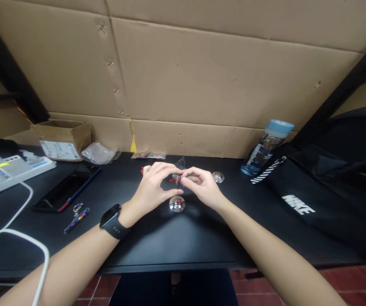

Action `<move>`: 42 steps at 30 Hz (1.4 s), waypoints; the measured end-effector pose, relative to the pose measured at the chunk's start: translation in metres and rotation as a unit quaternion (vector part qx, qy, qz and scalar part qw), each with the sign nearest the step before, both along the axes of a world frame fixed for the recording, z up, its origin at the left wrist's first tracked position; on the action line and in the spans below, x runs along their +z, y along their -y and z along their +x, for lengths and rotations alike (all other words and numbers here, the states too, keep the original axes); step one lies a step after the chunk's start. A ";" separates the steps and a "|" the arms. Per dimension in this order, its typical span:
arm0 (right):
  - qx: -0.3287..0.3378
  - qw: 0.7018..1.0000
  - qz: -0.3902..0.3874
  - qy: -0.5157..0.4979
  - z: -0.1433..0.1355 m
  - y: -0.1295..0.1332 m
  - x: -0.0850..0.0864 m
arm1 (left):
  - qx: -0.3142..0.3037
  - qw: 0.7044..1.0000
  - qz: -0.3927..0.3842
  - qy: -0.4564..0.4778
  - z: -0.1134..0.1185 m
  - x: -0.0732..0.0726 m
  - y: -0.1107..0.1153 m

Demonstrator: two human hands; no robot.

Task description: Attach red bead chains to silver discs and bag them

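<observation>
Above the middle of the black table, my left hand [157,183] curves its thumb and forefinger around the edge of a small finger cymbal [178,182], seen nearly edge-on. A bit of red cord sticks out from the cymbal's left face. From the other side, the closed fingertips of my right hand [202,183] pinch at its middle; what exactly lies between them is partly hidden. Just below my hands, a shiny round cymbal [177,204] with a red knot at its centre lies flat. Another metal cymbal [218,177] rests to the right of my right hand.
Plastic packets [149,155] lie along the cardboard wall [183,76]. On the left are an open carton [63,138], a clear bag [99,153], a phone [69,189], a keychain [77,220] and a white cable [29,193]. A bottle [259,151] and black bag [310,182] stand right.
</observation>
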State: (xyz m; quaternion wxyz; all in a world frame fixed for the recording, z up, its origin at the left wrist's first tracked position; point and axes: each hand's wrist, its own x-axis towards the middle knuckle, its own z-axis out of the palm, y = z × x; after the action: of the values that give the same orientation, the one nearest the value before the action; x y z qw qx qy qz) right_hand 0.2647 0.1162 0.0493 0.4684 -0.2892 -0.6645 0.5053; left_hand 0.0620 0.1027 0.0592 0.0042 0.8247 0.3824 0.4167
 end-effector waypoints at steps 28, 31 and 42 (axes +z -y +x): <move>-0.130 0.924 0.242 0.264 0.025 -0.007 0.022 | -0.035 0.986 -0.152 -0.059 -0.002 -0.010 -0.007; -0.144 0.895 0.286 0.311 0.035 -0.010 0.026 | -0.069 0.978 -0.170 -0.102 -0.004 -0.012 -0.007; -0.145 0.888 0.274 0.340 0.045 -0.012 0.032 | -0.072 0.973 -0.161 -0.149 -0.002 -0.014 -0.010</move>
State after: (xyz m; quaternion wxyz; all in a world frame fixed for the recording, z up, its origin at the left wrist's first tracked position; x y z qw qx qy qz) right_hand 0.3092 0.1281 0.0810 0.3419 -0.3965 -0.8461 0.1003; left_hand 0.0603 0.1122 0.0451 0.1100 0.8915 0.3802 0.2205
